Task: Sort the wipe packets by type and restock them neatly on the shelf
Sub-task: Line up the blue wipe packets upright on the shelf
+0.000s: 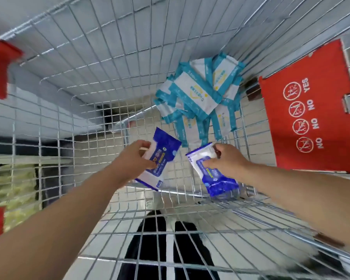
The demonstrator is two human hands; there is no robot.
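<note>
Inside wire cart (89, 57); shelf not in view

- Two dark blue packets are held over the cart floor, one per hand, near each other but apart
- Left blue packet (162, 156): gripped along its left edge by the left hand (138, 153), fingers curled over the far side, thumb laid on the printed face. Long axis runs away from the body, leaning slightly right
- Right blue packet (214, 178): pinched at its far end by the right hand (225, 158), thumb pressed on the face, fingers wrapped over the top. Long axis slants from far-left to near-right
- Teal packets (198, 93) are heaped loosely in the far right corner, beyond both hands, beside the red flap (311, 110). The heap is judged nearer the right hand
- Both hands are full, so the blue pair is judged ready to be lifted out first, with the teal heap left for a later reach
</note>
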